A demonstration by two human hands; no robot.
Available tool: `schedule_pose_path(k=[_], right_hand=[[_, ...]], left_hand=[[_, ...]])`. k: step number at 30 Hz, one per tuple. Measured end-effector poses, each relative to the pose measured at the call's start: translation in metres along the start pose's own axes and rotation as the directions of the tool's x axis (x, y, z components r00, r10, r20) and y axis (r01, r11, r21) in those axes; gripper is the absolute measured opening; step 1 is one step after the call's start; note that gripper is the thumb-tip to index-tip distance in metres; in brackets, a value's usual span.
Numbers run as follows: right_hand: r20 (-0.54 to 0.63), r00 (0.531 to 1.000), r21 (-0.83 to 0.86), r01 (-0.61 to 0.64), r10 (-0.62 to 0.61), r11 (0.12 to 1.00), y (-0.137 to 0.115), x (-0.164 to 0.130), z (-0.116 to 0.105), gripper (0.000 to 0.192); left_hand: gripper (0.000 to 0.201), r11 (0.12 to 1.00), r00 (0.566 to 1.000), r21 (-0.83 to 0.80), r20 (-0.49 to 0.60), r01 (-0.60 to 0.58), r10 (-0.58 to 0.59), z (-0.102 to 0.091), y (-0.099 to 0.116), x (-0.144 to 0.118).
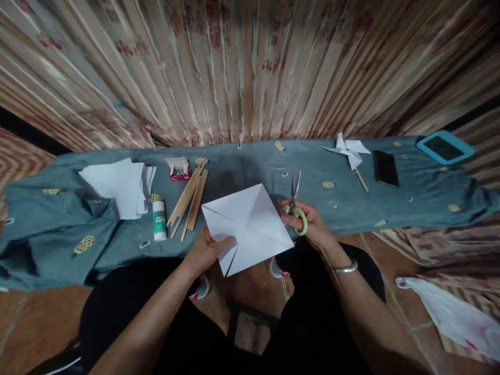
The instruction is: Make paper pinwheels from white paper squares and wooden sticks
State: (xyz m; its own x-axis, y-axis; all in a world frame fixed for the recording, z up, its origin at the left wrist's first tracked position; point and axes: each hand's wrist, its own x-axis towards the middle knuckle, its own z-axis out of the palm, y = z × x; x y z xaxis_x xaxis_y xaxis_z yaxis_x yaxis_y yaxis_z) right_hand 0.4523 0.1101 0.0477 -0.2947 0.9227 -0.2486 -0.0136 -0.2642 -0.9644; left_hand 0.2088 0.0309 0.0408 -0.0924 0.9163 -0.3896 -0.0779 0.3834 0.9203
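A square sheet of white paper (253, 224) is pinched at its lower left by my left hand (211, 247), thumb on top. Two slits run inward from its left and bottom corners, and faint creases meet near its middle. My right hand (310, 224) holds green-handled scissors (300, 221) just right of the sheet, fingers in the loops. Their blades point away from me, slightly parted and apart from the paper. Left of the sheet lie several wooden sticks (189, 200) and a green-and-white glue stick (159, 221).
A stack of white paper (121, 187) and a small red box of metal pins (178, 171) lie to the left. On the right are a paper pinwheel (349, 151) on a stick, a black phone (386, 168) and a blue-framed device (445, 147). A curtain (250, 73) hangs behind the cloth-covered table (242, 156).
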Motion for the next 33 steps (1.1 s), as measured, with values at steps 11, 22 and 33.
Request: schedule_pose_path(k=[11, 22, 33], right_hand=[[-0.299, 0.952, 0.37, 0.049, 0.068, 0.928, 0.003, -0.001, 0.02, 0.035], [-0.262, 0.965, 0.271, 0.087, -0.014, 0.959, 0.011, -0.003, 0.055, 0.039], [0.419, 0.899, -0.074, -0.11, 0.131, 0.991, 0.012, -0.041, 0.053, 0.053]], left_hand=[[0.054, 0.896, 0.965, -0.442, 0.224, -0.027, 0.14, 0.011, 0.012, -0.002], [0.039, 0.927, 0.978, -0.319, -0.136, -0.197, 0.161, 0.042, 0.0, 0.005], [0.052, 0.885, 0.875, -0.252, -0.399, -0.392, 0.275, 0.006, 0.017, 0.02]])
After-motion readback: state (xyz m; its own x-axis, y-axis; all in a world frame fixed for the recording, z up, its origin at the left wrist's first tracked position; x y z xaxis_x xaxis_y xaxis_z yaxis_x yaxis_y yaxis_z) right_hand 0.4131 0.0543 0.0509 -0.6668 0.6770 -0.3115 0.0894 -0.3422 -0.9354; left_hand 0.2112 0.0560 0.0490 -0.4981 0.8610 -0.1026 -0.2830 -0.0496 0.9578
